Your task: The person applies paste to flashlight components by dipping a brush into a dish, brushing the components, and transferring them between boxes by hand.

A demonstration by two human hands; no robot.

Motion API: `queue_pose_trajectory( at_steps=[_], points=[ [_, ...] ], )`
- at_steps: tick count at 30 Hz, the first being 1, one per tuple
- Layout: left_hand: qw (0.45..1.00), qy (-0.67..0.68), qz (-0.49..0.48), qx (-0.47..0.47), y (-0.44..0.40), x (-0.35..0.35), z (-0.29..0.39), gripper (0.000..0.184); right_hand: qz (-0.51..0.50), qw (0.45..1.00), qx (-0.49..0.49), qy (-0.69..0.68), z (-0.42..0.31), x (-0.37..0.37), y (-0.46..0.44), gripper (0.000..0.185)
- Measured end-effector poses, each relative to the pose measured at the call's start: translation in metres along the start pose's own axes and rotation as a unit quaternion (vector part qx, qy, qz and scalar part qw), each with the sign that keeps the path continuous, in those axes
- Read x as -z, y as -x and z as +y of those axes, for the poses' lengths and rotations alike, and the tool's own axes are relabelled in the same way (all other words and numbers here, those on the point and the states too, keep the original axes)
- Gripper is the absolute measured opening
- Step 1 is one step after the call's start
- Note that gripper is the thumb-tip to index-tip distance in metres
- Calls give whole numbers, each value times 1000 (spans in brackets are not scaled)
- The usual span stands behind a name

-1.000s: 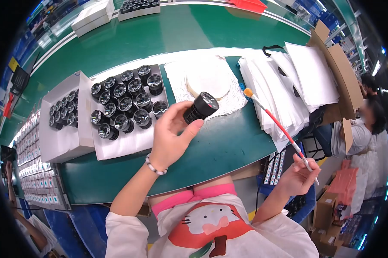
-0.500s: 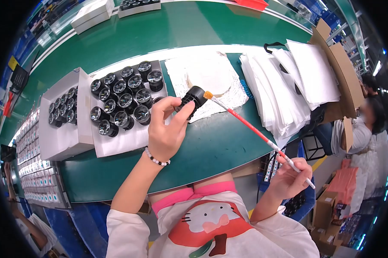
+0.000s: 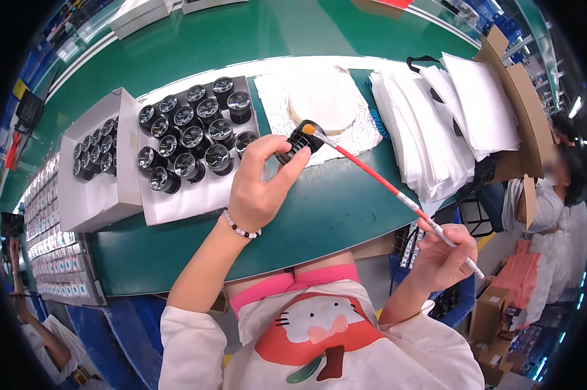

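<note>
Between the thumb and fingers of my left hand (image 3: 262, 175) is a black cylindrical part (image 3: 296, 145), tilted over the green table. My right hand (image 3: 448, 255) grips a long red and white brush (image 3: 378, 177) near its rear end. The brush's orange-yellow tip (image 3: 308, 130) lies at the upper end of the black part. Left of my left hand, a white tray (image 3: 170, 215) holds several black cylinders with clear, shiny tops (image 3: 193, 137). Behind the held part, a round white pad (image 3: 326, 97) rests on a white cloth (image 3: 369, 133).
A white box (image 3: 98, 209) with more black cylinders stands at the left, beside racks of small parts (image 3: 58, 265). Stacked white sheets (image 3: 423, 143) lie at the right, next to an open cardboard box (image 3: 526, 123). A seated person (image 3: 546, 200) is at the far right.
The black part has turned in my left hand, its clear top no longer facing up. The brush has moved left with my right hand, its tip now over the part's end.
</note>
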State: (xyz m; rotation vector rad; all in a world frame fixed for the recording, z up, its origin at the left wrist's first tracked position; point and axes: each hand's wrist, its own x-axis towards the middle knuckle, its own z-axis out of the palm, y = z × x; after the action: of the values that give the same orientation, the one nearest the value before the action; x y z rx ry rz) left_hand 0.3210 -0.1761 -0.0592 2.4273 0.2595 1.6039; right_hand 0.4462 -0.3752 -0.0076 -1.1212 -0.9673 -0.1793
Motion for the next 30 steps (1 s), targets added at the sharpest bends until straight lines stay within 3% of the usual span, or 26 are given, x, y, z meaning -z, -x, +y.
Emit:
queue_pose_trajectory(
  at_steps=[30],
  points=[
    [999, -2, 28, 30, -3, 2, 2, 42, -10, 999, 24, 22, -6, 3, 0, 36]
  ],
)
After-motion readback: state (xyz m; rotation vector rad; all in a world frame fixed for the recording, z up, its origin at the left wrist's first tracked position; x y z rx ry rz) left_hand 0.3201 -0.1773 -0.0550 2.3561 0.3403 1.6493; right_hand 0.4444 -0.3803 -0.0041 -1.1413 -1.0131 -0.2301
